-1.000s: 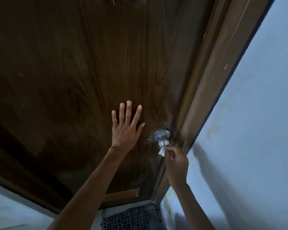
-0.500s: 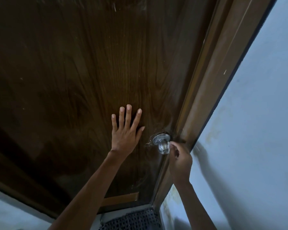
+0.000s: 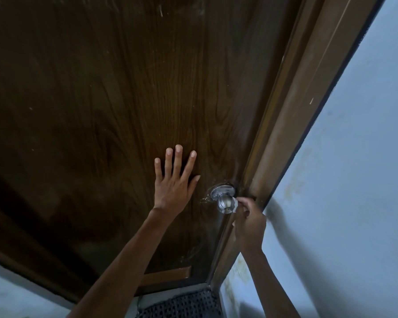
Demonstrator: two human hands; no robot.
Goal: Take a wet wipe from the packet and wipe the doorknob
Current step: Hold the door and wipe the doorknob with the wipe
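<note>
The left hand lies flat on the door, fingers straight and slightly spread. If that palm slides on the glossy wood, the door could swing and pull the knob away. Just right of its thumb juts the doorknob, with the wet wipe pinched against its right flank by the right hand's curled fingertips. So little wipe shows that it may bunch or slip, leaving the knob's far side unwiped.
</note>
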